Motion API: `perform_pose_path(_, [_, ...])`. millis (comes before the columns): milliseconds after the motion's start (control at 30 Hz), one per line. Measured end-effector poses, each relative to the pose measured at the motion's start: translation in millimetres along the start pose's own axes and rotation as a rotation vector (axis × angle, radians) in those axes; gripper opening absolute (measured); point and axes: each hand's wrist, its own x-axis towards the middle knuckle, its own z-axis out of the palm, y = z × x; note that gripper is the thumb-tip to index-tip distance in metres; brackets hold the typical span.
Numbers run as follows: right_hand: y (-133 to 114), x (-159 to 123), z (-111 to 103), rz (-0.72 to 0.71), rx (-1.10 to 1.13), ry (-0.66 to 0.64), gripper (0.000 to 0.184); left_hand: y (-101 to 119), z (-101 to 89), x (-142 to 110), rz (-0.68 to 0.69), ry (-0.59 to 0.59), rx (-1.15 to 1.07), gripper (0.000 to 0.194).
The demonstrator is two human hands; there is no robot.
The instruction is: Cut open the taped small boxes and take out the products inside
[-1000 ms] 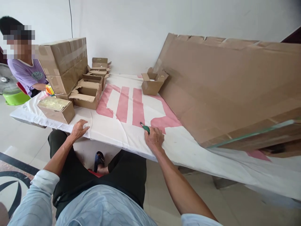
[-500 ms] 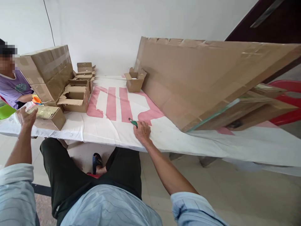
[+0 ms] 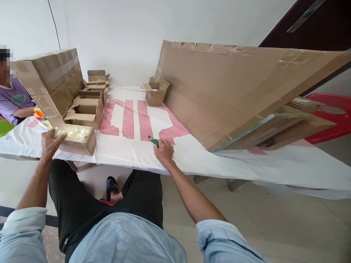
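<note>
My left hand (image 3: 51,142) grips the left end of a small cardboard box (image 3: 89,143), its thumb over the top edge. The box lies near the table's front edge, its top showing a shiny yellowish surface under clear wrap or tape. My right hand (image 3: 164,151) rests on the white cloth, closed around a green utility knife (image 3: 155,141). The knife's dark tip points up and left over the pink pattern; most of its handle is hidden in my fingers.
Behind the held box stand an opened carton (image 3: 83,116) and a tall stack of taped cartons (image 3: 52,78). Another opened carton (image 3: 155,96) sits farther back. A large cardboard sheet (image 3: 233,91) leans on the right. At far left sits a person (image 3: 20,95) in purple.
My left hand has moved right along the table's front, bringing the small cardboard box with it. My right hand stays in place with the knife. The view has shifted slightly.
</note>
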Motion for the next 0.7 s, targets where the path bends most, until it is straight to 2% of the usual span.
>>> perform_pose_path(167, [1, -1, -1, -0.009, 0.01, -0.008, 0.033, 12, 26.3, -41, 0.009, -0.078, 0.051, 0.063])
perform_pose_path(333, [2, -3, -1, -0.023, -0.012, -0.002, 0.031, 26, 46.4, -63, 0.037, -0.154, 0.008, 0.063])
perform_pose_path(567, [4, -3, -6, 0.006, 0.088, 0.067, 0.037, 39, 61.5, -75, 0.026, -0.252, -0.137, 0.062])
perform_pose_path(700, [-17, 2, -14, -0.033, 0.332, 0.129, 0.045, 40, 59.3, -71, 0.006, -0.3, -0.237, 0.059])
